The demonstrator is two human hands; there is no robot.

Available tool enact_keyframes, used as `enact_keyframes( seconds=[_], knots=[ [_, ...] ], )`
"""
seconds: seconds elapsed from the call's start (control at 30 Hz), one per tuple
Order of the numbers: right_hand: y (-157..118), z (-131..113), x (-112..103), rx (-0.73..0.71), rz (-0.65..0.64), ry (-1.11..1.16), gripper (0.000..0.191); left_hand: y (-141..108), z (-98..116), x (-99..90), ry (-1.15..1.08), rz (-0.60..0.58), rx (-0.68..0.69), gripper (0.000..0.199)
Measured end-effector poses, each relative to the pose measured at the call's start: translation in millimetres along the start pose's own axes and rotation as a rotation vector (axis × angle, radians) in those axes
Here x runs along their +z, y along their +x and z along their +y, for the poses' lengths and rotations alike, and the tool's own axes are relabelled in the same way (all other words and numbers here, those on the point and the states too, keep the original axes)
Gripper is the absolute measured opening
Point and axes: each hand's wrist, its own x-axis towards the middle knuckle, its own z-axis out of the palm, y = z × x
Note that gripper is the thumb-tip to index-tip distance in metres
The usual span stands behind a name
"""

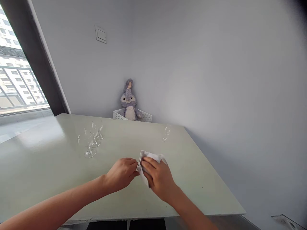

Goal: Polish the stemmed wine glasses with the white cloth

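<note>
Over the middle of the table, my right hand [160, 177] has its fingers wrapped in a white cloth [157, 156], which is bunched around them. My left hand [122, 173] is closed right beside it, its fingertips meeting the cloth's left edge. Whatever lies between the left fingers is hidden by the hand and the cloth. Three clear stemmed glasses stand upright in a row to the left, the nearest glass [90, 153] closest to my left hand. Another small stemmed glass [167, 132] stands beyond my right hand, apart from the cloth.
The pale glossy table [192, 179] ends at a front edge near my forearms and at a slanting right edge by the wall. Behind its far edge, a grey plush toy [129, 102] sits in a white perforated basket [146, 117]. A window is at left.
</note>
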Motion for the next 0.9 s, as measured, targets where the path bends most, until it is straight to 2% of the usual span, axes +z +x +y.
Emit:
enact_keyframes(
  seconds=[0.1, 0.17, 0.23, 0.3, 0.37, 0.43, 0.53, 0.67, 0.8, 0.9],
  knots=[
    [8.8, 17.3, 2.6, 0.183, -0.013, 0.454, 0.028, -3.4, -2.7, 1.3, 0.072, 0.054, 0.066, 0.016],
    [16.1, 28.7, 10.5, 0.392, 0.023, 0.821, 0.024, -2.0, -6.6, 5.4, 0.050, 0.067, 0.008, 0.021],
    [26.1, 38.3, 23.7, 0.618, 0.158, 1.153, 0.026, 3.6, -11.4, 12.1, 0.002, 0.079, -0.096, 0.034],
    [39.2, 45.4, 38.6, 0.765, 0.358, 1.402, 0.028, 13.5, -16.6, 20.9, -0.051, 0.103, -0.217, 0.040],
    [53.8, 49.9, 51.5, 0.831, 0.509, 1.576, 0.029, 26.1, -21.6, 30.9, -0.099, 0.151, -0.330, 0.042],
    [66.7, 52.3, 61.5, 0.840, 0.586, 1.705, 0.035, 38.6, -26.2, 41.4, -0.143, 0.228, -0.419, 0.043],
    [77.0, 53.4, 74.3, 0.811, 0.598, 1.786, 0.047, 51.6, -32.0, 58.2, -0.198, 0.361, -0.500, 0.042],
    [72.8, 53.1, 92.8, 0.755, 0.530, 1.686, 0.055, 55.6, -36.0, 80.4, -0.250, 0.491, -0.554, 0.043],
    [63.4, 52.3, 107.3, 0.654, 0.418, 1.578, 0.053, 52.6, -34.4, 93.7, -0.260, 0.488, -0.622, 0.049],
    [60.6, 54.8, 111.9, 0.620, 0.359, 1.512, 0.047, 50.3, -32.9, 94.4, -0.328, 0.457, -0.641, 0.054]
  ],
)
